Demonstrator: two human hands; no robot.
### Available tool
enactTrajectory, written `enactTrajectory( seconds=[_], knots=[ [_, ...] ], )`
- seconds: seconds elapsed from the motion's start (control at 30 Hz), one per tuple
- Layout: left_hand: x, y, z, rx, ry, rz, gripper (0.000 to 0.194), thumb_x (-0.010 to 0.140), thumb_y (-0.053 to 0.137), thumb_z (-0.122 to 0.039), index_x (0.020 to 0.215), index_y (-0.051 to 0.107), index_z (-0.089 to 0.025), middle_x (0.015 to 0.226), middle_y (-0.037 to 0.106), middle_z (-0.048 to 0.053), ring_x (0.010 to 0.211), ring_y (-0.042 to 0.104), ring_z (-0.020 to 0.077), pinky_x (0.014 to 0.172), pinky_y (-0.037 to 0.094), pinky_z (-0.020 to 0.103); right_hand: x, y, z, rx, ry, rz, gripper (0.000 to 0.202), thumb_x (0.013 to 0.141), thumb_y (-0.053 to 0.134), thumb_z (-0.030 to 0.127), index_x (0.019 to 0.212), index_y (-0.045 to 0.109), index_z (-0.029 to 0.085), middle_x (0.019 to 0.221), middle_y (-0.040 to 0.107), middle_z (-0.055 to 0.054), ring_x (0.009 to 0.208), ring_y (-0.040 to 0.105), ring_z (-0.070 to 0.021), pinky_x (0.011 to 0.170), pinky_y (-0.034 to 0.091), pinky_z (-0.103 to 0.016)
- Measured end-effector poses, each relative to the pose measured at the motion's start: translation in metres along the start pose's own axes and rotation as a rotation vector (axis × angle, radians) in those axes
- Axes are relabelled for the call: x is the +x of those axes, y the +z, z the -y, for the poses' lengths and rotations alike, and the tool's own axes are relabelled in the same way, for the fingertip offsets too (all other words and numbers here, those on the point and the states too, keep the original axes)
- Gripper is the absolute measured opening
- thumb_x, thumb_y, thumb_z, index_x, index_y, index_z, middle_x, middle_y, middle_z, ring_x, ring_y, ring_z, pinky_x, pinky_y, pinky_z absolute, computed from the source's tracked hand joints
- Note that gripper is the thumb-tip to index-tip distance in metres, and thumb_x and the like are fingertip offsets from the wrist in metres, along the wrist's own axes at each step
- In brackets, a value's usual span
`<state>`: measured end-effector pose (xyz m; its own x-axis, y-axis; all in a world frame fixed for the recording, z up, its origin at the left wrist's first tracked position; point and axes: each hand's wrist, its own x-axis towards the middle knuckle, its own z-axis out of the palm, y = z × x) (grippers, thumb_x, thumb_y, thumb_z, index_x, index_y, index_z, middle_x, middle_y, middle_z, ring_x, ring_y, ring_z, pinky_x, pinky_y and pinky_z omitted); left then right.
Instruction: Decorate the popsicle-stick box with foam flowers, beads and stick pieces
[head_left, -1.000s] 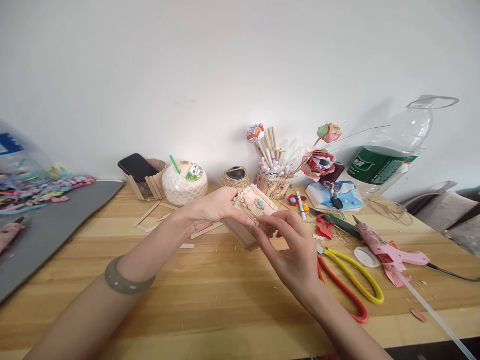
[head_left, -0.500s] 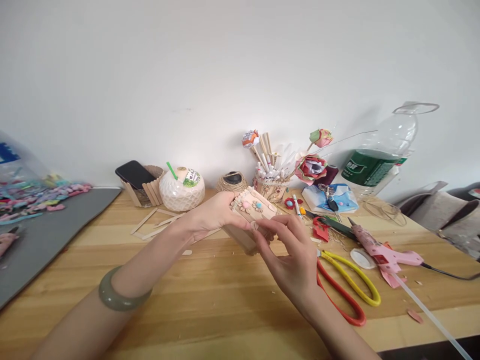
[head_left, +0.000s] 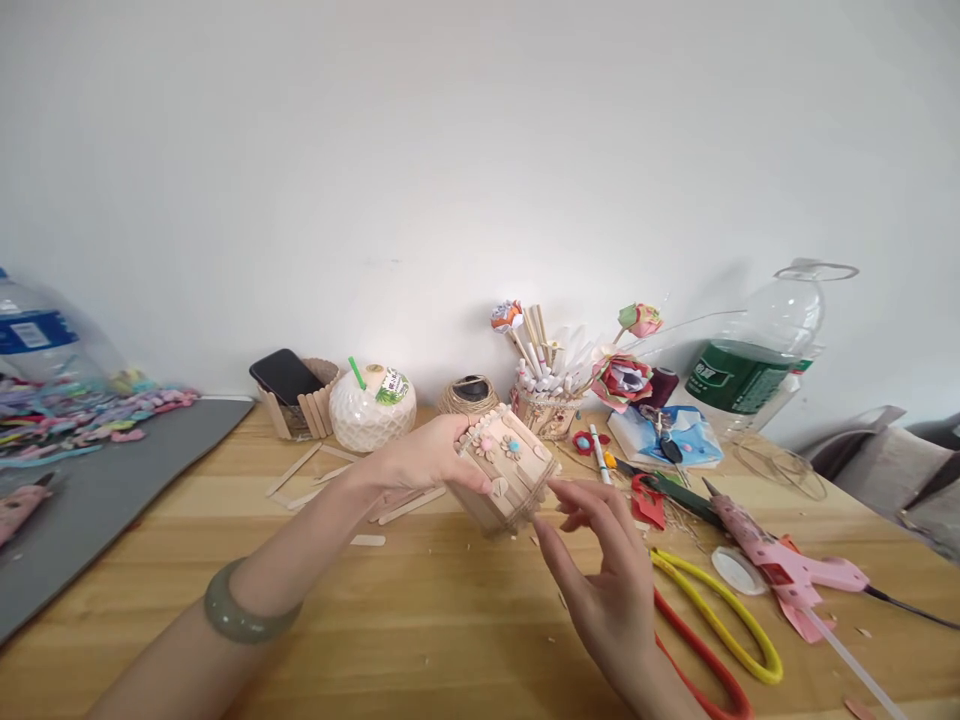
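Observation:
My left hand (head_left: pixel 429 456) grips a craft-stick box (head_left: pixel 525 465) by its left side, holding it tilted above the table. On the box's upper face are two small wooden flowers, one with a pink centre and one with a blue centre. A small pale heart-shaped piece (head_left: pixel 500 488) lies on that face near my left thumb. My right hand (head_left: pixel 604 565) is at the box's right edge, thumb and forefinger apart and fingertips close to the rim. Whether they touch it is hard to tell. Nothing shows between those fingers.
Red-and-yellow-handled pliers (head_left: pixel 720 610) and a pink hot glue gun (head_left: pixel 787 560) lie to the right. Behind stand a coconut (head_left: pixel 373 405), a twine roll (head_left: pixel 466 396) and a pot of markers (head_left: pixel 546 412). Loose craft sticks (head_left: pixel 411 506) lie left of the box.
My right fingers have drawn away from the heart-shaped piece on the box's face to the box's right edge. The view has tipped up slightly; my left hand keeps its hold.

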<state>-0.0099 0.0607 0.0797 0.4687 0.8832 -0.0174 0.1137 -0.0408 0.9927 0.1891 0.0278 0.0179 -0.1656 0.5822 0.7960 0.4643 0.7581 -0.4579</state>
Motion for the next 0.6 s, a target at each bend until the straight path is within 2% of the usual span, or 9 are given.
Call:
enactTrajectory(
  seconds=[0.2,0.3,0.43,0.6],
  knots=[
    [0.002,-0.011,0.007,0.004,0.029,0.078,0.048,0.058,0.074,-0.013,0.104,0.059,-0.016,0.102,0.067,0.004,0.095,0.06,0.0215,0.083,0.046,0.033,-0.011,-0.012,-0.01,-0.099,-0.06,0.058,0.023,0.082,0.056,0.015,0.104,0.055,0.021,0.086,0.055,-0.004,0.07,0.055,-0.0163,0.058,0.049,-0.029],
    [0.001,-0.013,0.007,0.09,0.039,0.079,0.05,0.058,0.075,-0.015,0.105,0.059,-0.015,0.104,0.067,0.005,0.097,0.059,0.0228,0.085,0.046,0.034,-0.013,-0.015,-0.011,-0.13,-0.086,0.082,0.02,0.082,0.055,0.014,0.102,0.056,0.02,0.085,0.056,-0.005,0.07,0.055,-0.0161,0.059,0.049,-0.029],
    [0.0,-0.015,0.006,0.167,0.042,0.086,0.051,0.059,0.075,-0.016,0.106,0.058,-0.014,0.106,0.067,0.007,0.099,0.059,0.0239,0.087,0.045,0.036,-0.012,-0.015,-0.005,-0.137,-0.076,0.049,0.018,0.082,0.056,0.015,0.099,0.057,0.02,0.084,0.056,-0.005,0.072,0.056,-0.0168,0.059,0.049,-0.029],
    [-0.002,-0.013,0.004,0.149,0.007,0.099,0.054,0.059,0.076,-0.018,0.109,0.056,-0.015,0.106,0.066,0.006,0.099,0.059,0.0239,0.083,0.047,0.034,-0.004,-0.007,0.009,-0.108,-0.054,0.012,0.014,0.081,0.058,0.017,0.095,0.059,0.02,0.081,0.058,-0.004,0.072,0.057,-0.0166,0.057,0.05,-0.028]
  ],
)
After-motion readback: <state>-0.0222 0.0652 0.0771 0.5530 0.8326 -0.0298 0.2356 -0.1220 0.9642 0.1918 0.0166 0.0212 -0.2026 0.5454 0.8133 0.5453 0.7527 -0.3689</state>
